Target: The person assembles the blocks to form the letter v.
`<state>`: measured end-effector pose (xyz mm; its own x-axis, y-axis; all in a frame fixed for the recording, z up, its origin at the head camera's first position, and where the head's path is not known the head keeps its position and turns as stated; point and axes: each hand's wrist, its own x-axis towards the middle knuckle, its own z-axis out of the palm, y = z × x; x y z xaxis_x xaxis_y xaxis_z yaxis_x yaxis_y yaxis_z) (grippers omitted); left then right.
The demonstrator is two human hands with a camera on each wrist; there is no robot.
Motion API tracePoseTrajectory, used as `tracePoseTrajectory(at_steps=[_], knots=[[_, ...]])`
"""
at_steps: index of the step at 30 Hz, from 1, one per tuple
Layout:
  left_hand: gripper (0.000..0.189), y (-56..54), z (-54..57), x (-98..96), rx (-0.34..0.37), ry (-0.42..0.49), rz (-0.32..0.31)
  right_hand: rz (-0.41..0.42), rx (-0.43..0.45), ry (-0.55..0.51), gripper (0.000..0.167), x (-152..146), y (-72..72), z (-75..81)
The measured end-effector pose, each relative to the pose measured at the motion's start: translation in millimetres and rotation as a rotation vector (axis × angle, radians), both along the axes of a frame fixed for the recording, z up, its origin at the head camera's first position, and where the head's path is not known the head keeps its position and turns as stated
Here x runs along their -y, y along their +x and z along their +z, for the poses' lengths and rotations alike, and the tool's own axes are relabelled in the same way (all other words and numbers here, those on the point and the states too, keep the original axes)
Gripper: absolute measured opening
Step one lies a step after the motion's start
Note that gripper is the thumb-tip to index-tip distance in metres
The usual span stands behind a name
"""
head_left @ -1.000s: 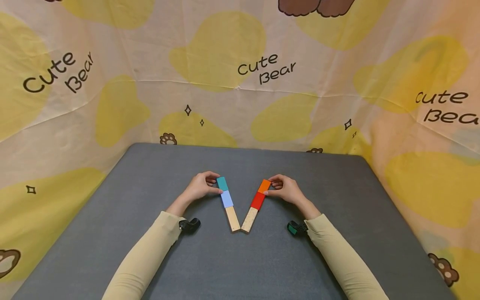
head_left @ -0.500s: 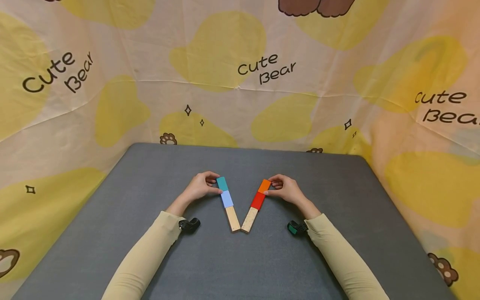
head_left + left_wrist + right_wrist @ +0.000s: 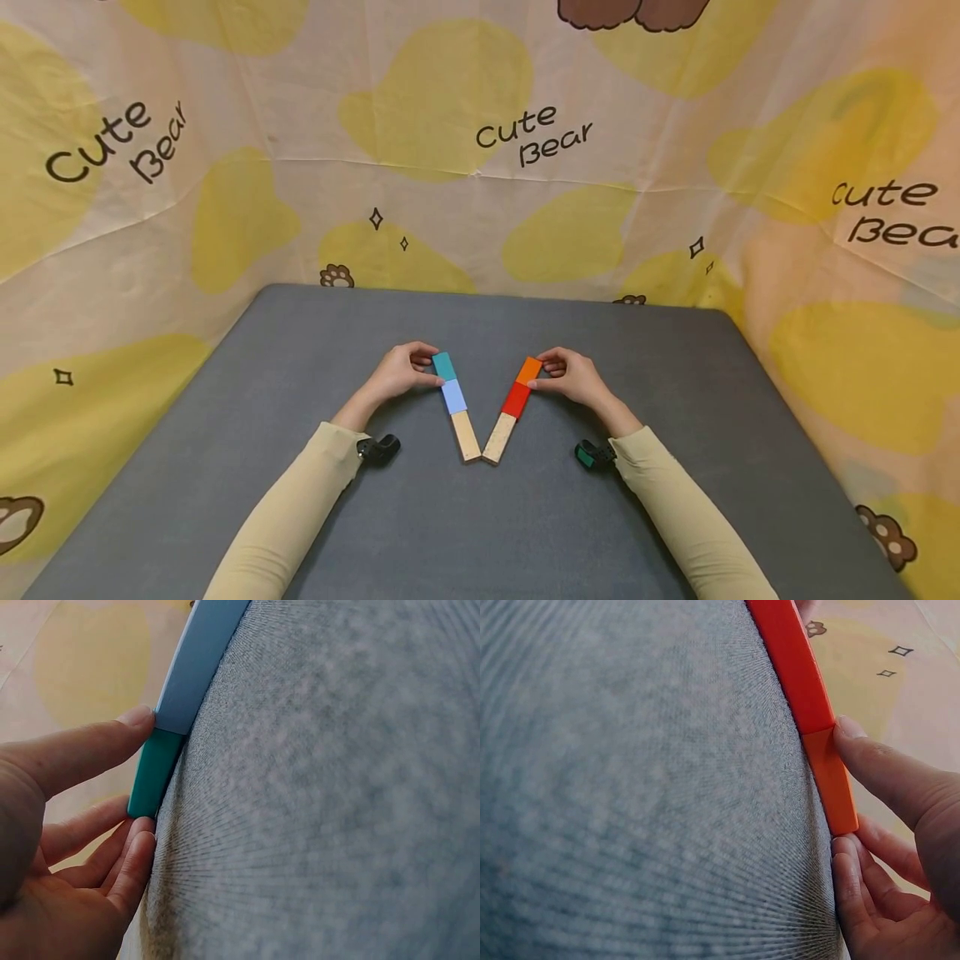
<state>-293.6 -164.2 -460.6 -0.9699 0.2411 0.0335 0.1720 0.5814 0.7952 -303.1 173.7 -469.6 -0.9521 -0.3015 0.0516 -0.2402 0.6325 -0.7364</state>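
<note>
Flat blocks form a V on the table in the head view. Its left arm runs from a teal block (image 3: 443, 366) through a light blue block (image 3: 453, 397) to a plain wooden block (image 3: 466, 438). My left hand (image 3: 399, 372) holds the teal block, thumb at the seam with the blue one and index finger at its far end (image 3: 142, 802). The right arm has an orange block (image 3: 528, 370), a red block (image 3: 515, 401) and another plain wooden block (image 3: 498, 439). My right hand (image 3: 575, 377) holds the orange block likewise, thumb by the red seam (image 3: 821, 735).
The blocks lie on a grey cloth-covered table (image 3: 480, 533). Behind and beside it hangs a printed curtain (image 3: 450, 100) with yellow patches and lettering. Each wrist wears a dark camera strap, one on the left (image 3: 380, 450) and one on the right (image 3: 594, 455).
</note>
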Motion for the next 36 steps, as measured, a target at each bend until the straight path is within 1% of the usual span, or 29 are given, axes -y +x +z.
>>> tracePoseTrajectory(at_steps=[11,27,36], knots=[[0.059,-0.3,-2.8,1.0,-0.01,-0.015,-0.007,0.002,-0.004,-0.005,0.053,0.5,0.9,-1.6],[0.058,0.5,-2.8,1.1,-0.005,-0.006,-0.003,-0.003,0.0,-0.005,0.056,-0.1,-0.7,-2.9],[0.059,0.0,-3.0,1.4,-0.001,0.002,-0.006,-0.004,-0.003,-0.009,0.054,0.6,-2.0,-3.0]])
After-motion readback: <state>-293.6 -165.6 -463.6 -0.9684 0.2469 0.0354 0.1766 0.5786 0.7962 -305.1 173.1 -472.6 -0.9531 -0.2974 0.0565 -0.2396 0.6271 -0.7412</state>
